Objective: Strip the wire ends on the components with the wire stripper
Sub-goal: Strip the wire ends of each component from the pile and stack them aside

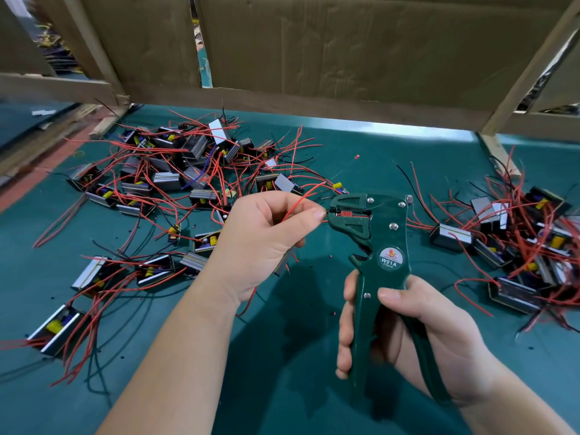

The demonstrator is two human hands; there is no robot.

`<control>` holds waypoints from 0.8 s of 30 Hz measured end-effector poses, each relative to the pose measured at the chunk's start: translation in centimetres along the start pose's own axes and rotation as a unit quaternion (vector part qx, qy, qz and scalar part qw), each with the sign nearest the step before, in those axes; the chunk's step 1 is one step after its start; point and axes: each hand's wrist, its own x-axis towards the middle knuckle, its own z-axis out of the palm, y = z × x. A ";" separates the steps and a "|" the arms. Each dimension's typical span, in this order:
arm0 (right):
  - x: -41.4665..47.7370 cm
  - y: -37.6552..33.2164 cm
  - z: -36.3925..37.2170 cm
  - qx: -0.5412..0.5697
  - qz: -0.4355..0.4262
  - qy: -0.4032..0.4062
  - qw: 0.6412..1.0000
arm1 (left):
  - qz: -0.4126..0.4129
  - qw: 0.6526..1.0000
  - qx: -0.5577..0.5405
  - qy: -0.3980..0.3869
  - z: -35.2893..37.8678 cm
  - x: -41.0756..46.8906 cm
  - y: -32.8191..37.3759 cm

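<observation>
Holding the green wire stripper [376, 233] upright, my right hand [408, 324] is wrapped round both handles. My left hand [266, 237] pinches a red wire [301, 199] between thumb and forefinger, right at the mouth of the tool. The wire's end looks to sit just inside the jaws, though I cannot tell how deep. More components lie in a tangled pile [175, 171] on the green desk [282, 356] to the left, with another heap [518, 246] to the right. My worry is depth: too shallow and a squeeze would bite nothing, too deep and it would bare too much copper. With my thumb this close to the jaws it could get nipped, and a slack pinch would let the wire slide instead of stripping
</observation>
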 end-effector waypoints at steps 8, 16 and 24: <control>-0.1 -0.1 -0.1 0.006 0.000 -0.019 1.000 | -0.003 1.000 0.013 0.020 -0.1 -0.1 0.5; -0.1 0.0 -0.2 -0.006 0.003 -0.020 1.000 | 0.003 1.000 0.018 0.007 -0.2 -0.2 0.5; -0.2 -0.1 -0.5 -0.022 0.009 -0.023 0.999 | 0.014 0.999 0.042 -0.012 -0.6 -0.4 0.6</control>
